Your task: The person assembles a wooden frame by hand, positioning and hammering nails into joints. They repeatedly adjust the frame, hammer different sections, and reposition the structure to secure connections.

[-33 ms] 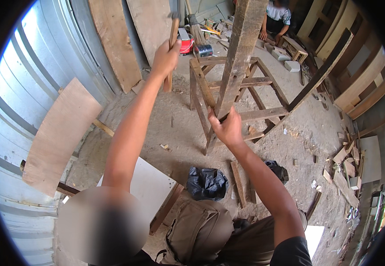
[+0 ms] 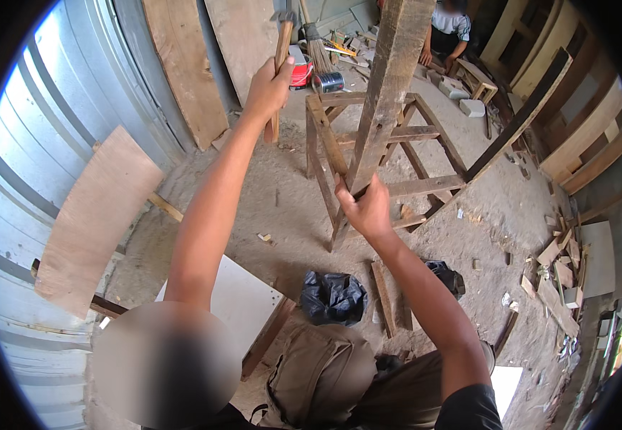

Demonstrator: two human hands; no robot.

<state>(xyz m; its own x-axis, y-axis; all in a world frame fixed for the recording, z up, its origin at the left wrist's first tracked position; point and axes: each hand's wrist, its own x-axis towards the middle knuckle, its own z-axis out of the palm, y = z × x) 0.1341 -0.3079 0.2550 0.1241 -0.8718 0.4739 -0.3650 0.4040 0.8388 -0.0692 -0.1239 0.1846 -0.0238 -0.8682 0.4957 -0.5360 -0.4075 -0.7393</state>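
Note:
My left hand point(image 2: 268, 89) is raised, its fingers wrapped around the wooden handle of a hammer point(image 2: 283, 46). The hammer's dark metal head points up, apart from any wood. My right hand point(image 2: 367, 206) grips the near end of a thick wooden post point(image 2: 382, 93), thumb on one side and fingers partly hidden behind it. This post belongs to, or rests against, a wooden frame point(image 2: 415, 134) of legs and crosspieces standing on the floor. A shorter slat point(image 2: 327, 136) meets the post at my right hand. A long dark-edged board point(image 2: 526, 115) reaches off to the right from the frame.
Black plastic bags point(image 2: 334, 296) and a loose wood strip point(image 2: 383, 297) lie close to my knees. A white-topped panel point(image 2: 243, 301) is at the left. Scrap wood point(image 2: 561, 269) piles up at right. Another person point(image 2: 448, 32) crouches at the back, near a broom point(image 2: 316, 50) and a can point(image 2: 329, 82).
The hammer in my left hand has shifted slightly upward, and its head shows more clearly. My right hand and the wooden frame stay where they were.

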